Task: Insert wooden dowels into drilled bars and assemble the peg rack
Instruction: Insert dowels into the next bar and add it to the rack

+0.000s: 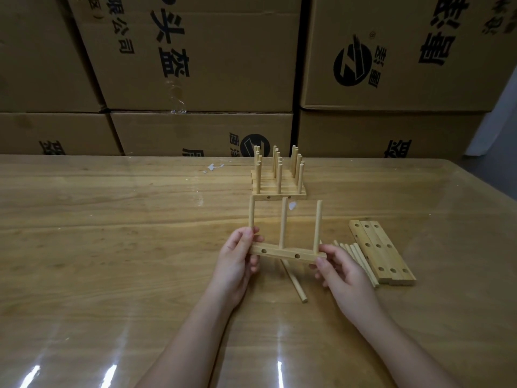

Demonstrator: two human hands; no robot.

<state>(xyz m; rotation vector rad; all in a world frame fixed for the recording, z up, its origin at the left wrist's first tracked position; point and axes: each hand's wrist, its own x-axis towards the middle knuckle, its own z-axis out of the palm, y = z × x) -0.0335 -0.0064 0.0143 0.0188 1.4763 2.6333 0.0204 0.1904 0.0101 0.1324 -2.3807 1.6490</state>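
Holding drilled bar [288, 252] level, lifted off tabletop [112, 219], centre of view. Gripped at its left end by left hand [237, 261], fingers curled round it. Pinched at its right end by right hand [342, 273]. Seated in the bar: three dowels [283, 222], upright, one at each end and one mid-bar. On the side facing camera: two open holes. Lying on tabletop under the bar: one loose dowel [295, 284], slanted. Just right of right hand: row of spare dowels [356, 259], touching three spare bars [380, 250] laid flat side by side. Farther back: finished peg bars [277, 177] grouped close together, pegs up. Beyond far tabletop edge: stacked cardboard boxes [195, 65].
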